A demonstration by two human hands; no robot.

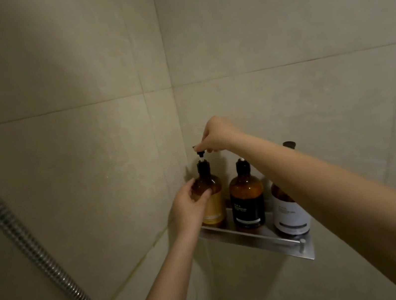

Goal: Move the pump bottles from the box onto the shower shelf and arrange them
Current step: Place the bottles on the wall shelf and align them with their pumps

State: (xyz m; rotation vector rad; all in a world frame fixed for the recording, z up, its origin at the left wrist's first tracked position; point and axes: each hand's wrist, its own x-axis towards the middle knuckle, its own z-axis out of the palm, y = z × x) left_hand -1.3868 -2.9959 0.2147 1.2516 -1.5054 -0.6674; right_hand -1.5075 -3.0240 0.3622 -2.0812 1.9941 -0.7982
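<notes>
Through the head camera, three amber pump bottles stand in a row on the shower shelf (248, 238), which is fixed in the corner of the tiled wall. The yellow-label bottle (215, 203) is at the shelf's left end, nearest the corner. The black-label bottle (247, 203) stands mid-shelf, and the white-label bottle (290, 215) is at the right end, partly behind the right forearm.

The left hand (189, 208) curls round the yellow-label bottle's body. The right hand (218, 134), above that bottle, pinches its pump head (201, 155). A metal shower hose (16, 230) hangs well left of the shelf.
</notes>
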